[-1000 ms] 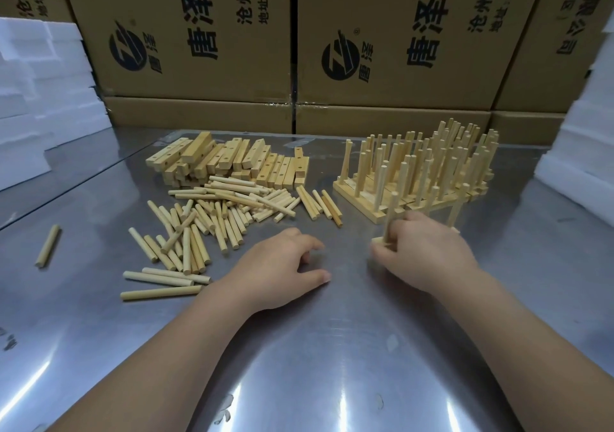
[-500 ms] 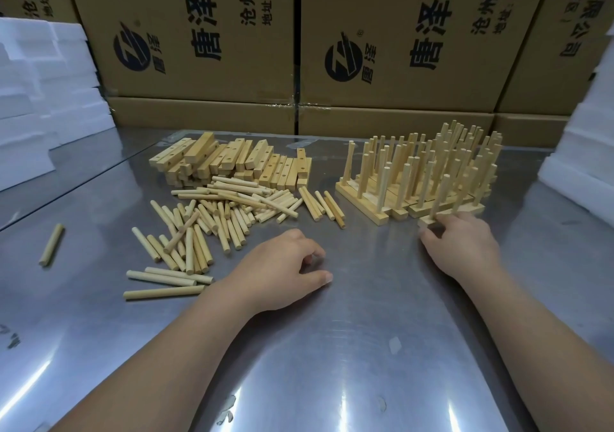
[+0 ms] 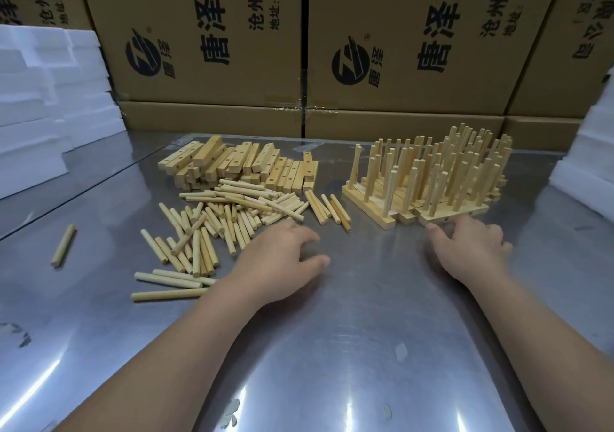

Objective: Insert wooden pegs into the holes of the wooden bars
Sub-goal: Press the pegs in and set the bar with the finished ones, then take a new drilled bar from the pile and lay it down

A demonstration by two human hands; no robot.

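Note:
A loose heap of wooden pegs [image 3: 232, 219] lies left of centre on the steel table [image 3: 349, 332]. Behind it is a stack of drilled wooden bars [image 3: 239, 165]. At the right stands a cluster of bars with upright pegs [image 3: 432, 179]. My right hand [image 3: 468, 245] lies just in front of that cluster, its fingertips touching the front edge of the nearest pegged bar [image 3: 455, 214]. My left hand [image 3: 282, 255] rests on the table at the heap's near right edge, fingers loosely curled, with nothing visible in it.
One stray peg [image 3: 63, 245] lies far left on the table. Cardboard boxes [image 3: 398, 49] wall off the back edge. White foam blocks stand at the left [image 3: 50, 99] and at the right [image 3: 584, 165].
My right hand carried a pegged bar rightward and away, set it against the front of the cluster, and let go. My left hand shifted slightly toward the peg heap.

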